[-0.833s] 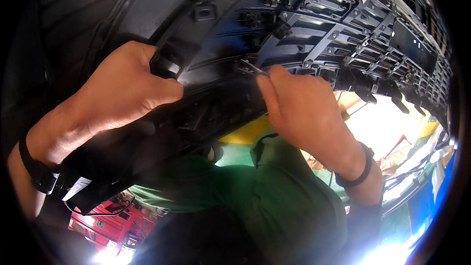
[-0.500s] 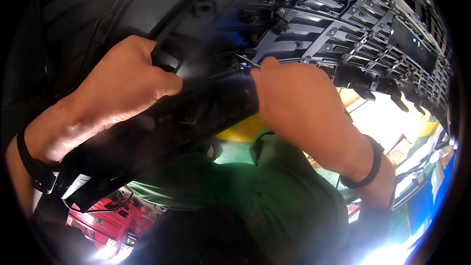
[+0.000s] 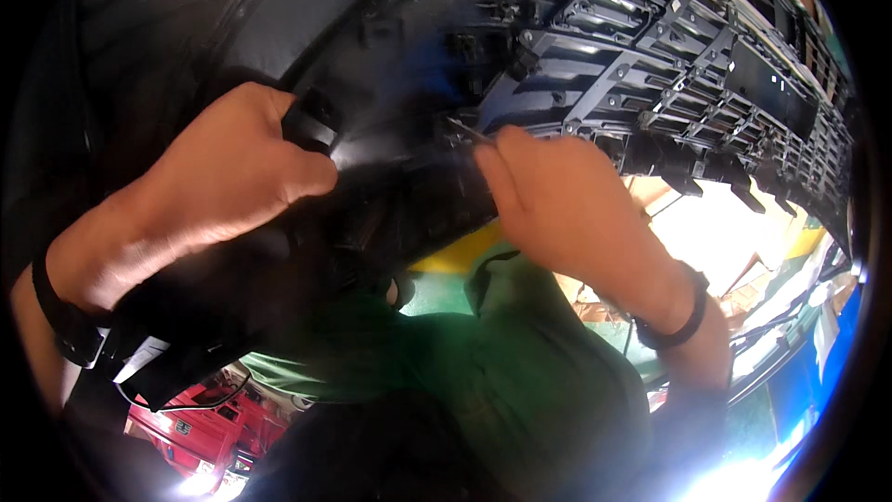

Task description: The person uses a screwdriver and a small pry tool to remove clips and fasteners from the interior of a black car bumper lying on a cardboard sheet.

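Observation:
A large black plastic panel, which looks like the inner side of a car bumper, spans the upper part of the head view. My left hand is closed on the panel at its inner edge; its fingertips are hidden behind the dark plastic. In my right hand, pinched between thumb and fingers, is a thin metal tool whose narrow tip points left towards the panel. Its handle is hidden in the hand, so its exact kind does not show. The tip is close to the plastic; contact cannot be made out.
A ribbed black grille with many clips and struts continues to the upper right. Green clothing covers my body below. A red object lies at the lower left, cardboard at the right, and a blue surface near the right rim.
My right hand and the tool have dropped slightly, with the wrist shifting left. The panel and grille also appear a little lower or turned at the right. The left hand keeps its hold.

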Action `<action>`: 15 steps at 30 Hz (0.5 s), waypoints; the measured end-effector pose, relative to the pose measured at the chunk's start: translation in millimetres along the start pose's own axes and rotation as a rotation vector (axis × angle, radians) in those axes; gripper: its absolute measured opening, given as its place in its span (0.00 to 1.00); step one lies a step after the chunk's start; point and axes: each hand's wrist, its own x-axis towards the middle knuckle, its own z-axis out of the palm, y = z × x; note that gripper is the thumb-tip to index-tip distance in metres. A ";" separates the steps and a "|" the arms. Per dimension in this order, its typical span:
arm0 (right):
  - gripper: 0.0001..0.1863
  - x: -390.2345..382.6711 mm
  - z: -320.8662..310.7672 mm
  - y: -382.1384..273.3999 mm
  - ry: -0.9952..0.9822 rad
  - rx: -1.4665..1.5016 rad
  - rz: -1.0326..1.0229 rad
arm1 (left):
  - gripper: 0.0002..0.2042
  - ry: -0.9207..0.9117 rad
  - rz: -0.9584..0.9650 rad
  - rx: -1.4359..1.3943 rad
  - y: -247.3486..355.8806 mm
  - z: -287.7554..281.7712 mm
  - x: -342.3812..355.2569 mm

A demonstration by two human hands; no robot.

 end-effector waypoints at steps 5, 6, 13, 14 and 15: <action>0.15 -7.8 7.9 8.9 0.201 0.251 0.232 | 0.05 0.009 -0.128 0.047 -3.7 -5.1 -3.6; 0.14 -8.1 6.7 12.3 0.217 0.216 0.242 | 0.05 0.005 -0.091 0.017 -3.6 -4.4 -4.3; 0.14 8.2 1.2 29.4 0.338 0.024 0.177 | 0.06 0.029 -0.130 0.133 11.8 -4.4 -2.5; 0.14 10.2 0.5 30.9 0.349 0.038 0.194 | 0.07 0.023 -0.156 0.205 15.8 -7.0 -3.9; 0.14 10.4 -0.3 31.6 0.357 0.054 0.197 | 0.08 0.018 -0.185 0.277 19.2 -9.0 -5.6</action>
